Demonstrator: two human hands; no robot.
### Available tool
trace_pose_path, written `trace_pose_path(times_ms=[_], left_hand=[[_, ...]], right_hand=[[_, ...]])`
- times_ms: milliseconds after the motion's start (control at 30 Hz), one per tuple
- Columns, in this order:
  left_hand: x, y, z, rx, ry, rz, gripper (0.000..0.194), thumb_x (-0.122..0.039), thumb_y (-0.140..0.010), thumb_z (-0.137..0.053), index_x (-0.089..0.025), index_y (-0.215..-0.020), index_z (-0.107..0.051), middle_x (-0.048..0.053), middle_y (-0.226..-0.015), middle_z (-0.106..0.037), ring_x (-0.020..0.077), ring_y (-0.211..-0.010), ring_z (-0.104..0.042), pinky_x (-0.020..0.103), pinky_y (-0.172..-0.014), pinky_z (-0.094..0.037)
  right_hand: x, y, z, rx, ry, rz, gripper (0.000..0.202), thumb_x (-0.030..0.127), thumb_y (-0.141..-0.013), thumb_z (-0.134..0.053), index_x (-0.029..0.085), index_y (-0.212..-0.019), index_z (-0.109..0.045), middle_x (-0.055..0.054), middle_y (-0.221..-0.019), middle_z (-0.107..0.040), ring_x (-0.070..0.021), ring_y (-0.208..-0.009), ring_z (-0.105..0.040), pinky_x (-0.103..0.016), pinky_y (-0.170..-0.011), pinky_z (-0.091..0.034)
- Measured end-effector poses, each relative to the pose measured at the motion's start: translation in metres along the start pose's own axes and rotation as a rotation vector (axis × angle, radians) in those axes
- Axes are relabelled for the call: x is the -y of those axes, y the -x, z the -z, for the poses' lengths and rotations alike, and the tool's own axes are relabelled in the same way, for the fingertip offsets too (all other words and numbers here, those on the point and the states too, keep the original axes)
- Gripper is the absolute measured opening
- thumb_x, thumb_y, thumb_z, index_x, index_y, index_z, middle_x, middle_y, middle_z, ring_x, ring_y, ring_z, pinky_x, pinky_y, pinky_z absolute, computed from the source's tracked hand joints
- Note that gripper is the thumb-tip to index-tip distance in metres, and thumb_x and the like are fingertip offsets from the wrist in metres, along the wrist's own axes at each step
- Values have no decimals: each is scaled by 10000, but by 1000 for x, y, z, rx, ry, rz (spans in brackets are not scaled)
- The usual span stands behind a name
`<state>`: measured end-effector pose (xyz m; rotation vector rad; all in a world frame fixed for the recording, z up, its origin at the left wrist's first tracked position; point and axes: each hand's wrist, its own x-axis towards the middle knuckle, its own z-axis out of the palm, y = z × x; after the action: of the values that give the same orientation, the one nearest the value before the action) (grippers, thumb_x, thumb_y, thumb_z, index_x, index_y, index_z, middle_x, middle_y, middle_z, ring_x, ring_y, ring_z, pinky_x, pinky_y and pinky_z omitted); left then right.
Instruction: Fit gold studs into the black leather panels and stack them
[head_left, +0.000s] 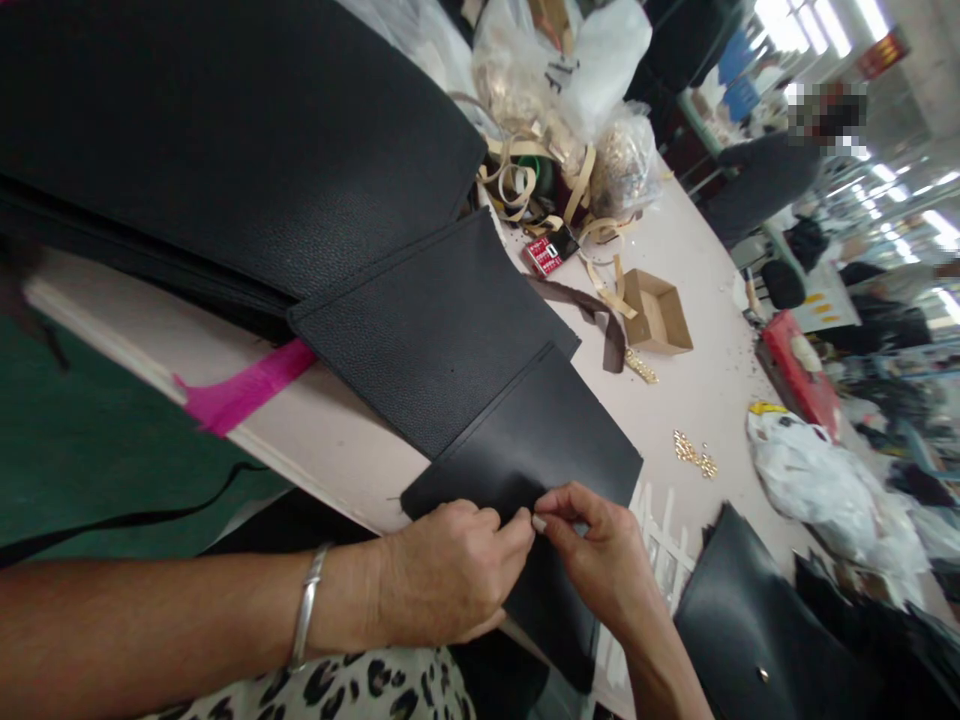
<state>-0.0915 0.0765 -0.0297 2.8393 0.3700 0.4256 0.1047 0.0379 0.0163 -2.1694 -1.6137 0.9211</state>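
Pale bench (716,330); far, red pkt (543,256), text illeg. Near: L hand (454,575) & R hand (600,550) at blk leather (536,425), fingers bunched tog., can't tell if gripping.

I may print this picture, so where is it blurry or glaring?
All in the head view: ceiling lights glare white at upper right; the dark-clothed person behind looks soft; the black sheet at lower right shows a pale sheen; the left hand and right hand are clearer than the background.
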Motion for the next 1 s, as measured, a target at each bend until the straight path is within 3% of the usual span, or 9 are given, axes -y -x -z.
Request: trace_pose_path(times_ms=[200, 400, 533, 700, 733, 800, 867, 933, 1000], left_hand=[[1, -1, 2, 6, 7, -13, 557, -469, -906, -566, -45, -1267, -585, 174, -1271, -640, 202, -751, -612, 344, -535, -456], [1, 0, 0, 46, 30, -18, 435, -268, -939, -452, -46, -1296, -566, 155, -1314, -632, 215, -757, -627, 355, -533, -492], [1, 0, 0, 78, 37, -25, 418, -222, -944, -421, -57, -1296, -575, 149, -1284, -653, 221, -755, -633, 362, -538, -508], [3, 1, -1, 76, 66, -21, 404, -223, -944, -461, -111, -1315, -576, 111, -1277, -670, 210, -811, -659, 360, -613, -541], [4, 2, -1, 70, 80, -31, 406, -239, -939, -485, -123, -1316, -579, 104, -1280, -674, 207, -827, -667, 359, -641, -551], [4, 5, -3, 35, 96, -40, 404, -253, -914, -527, -139, -1293, -608, 97, -1258, -695, 211, -846, -683, 360, -692, -563], [6, 9, -10, -29, 72, -32, 395, -198, -884, -525, -157, -1256, -648, 91, -1239, -714, 225, -878, -703, 369, -744, -567], [9, 13, -22, -91, 21, -14, 440, -117, -861, -475, -194, -1251, -665, 76, -1260, -711, 240, -958, -713, 376, -817, -561], [14, 17, -37, -174, 6, -1, 471, -94, -851, -461, -247, -1239, -679, 47, -1239, -726, 231, -990, -719, 348, -823, -560]], right_hand=[[-2, -11, 1, 81, -204, -118, 152, 236, -728, -668, 210, -877, -686, -15, -762, -709, -177, -708, -674, -285, -675, -552], [6, -18, 4, 117, -52, -151, 139, 149, -723, -643, 215, -846, -649, 21, -698, -658, -142, -653, -631, -245, -616, -496], [9, -22, 3, 130, 64, -146, 175, 91, -706, -662, 216, -829, -657, 30, -686, -658, -140, -635, -623, -240, -588, -454], [1, -40, 19, 258, -51, -137, 210, 143, -702, -747, 192, -897, -687, 17, -707, -684, -153, -635, -641, -245, -579, -465], [1, -47, 25, 217, -51, -108, 240, 197, -725, -764, 187, -955, -693, -4, -780, -708, -168, -696, -662, -263, -633, -492], [1, -62, 40, 9, 47, -39, 369, 299, -782, -764, 174, -1117, -674, -78, -1037, -717, -221, -943, -669, -339, -845, -506], [0, -78, 53, -183, 180, -13, 529, 355, -804, -768, 159, -1269, -609, -144, -1274, -626, -276, -1200, -563, -424, -1056, -391], [-4, -92, 65, -199, 191, -31, 688, 423, -729, -839, 163, -1313, -585, -155, -1322, -600, -293, -1256, -525, -428, -1098, -351], [-11, -101, 74, -170, 141, -62, 792, 466, -628, -899, 190, -1305, -593, -127, -1278, -640, -285, -1192, -578, -402, -1045, -413]])
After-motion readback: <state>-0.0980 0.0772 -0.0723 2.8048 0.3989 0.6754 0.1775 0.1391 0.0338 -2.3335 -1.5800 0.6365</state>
